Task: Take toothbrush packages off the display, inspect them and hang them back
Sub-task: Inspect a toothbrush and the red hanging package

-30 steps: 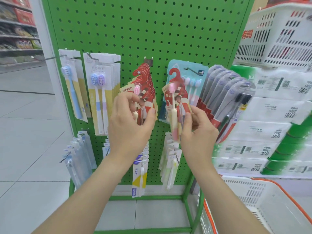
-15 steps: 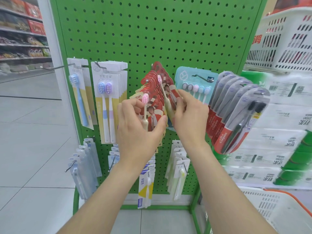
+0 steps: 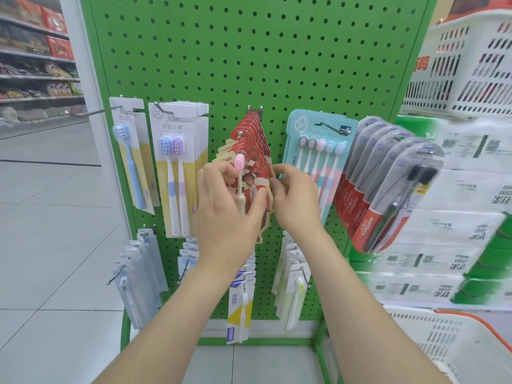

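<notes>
A stack of red toothbrush packages (image 3: 253, 139) hangs on a hook in the middle of the green pegboard display (image 3: 249, 51). My left hand (image 3: 224, 214) grips the lower part of the front red package, which holds a pink-headed brush (image 3: 239, 163). My right hand (image 3: 295, 198) pinches the right edge of the same red stack with its fingertips. Both hands touch the stack, and the packages' lower halves are hidden behind my hands.
Other toothbrush packs hang around: blue and yellow cards (image 3: 133, 159), twin packs (image 3: 177, 167), a teal five-pack (image 3: 318, 151), Colgate packs (image 3: 388, 184), smaller packs below (image 3: 241, 300). Tissue bundles (image 3: 457, 217) and white baskets (image 3: 465, 65) stand right.
My right hand brought a separate red package from the right back onto the red stack on the hook. My left hand stayed on the stack's front package.
</notes>
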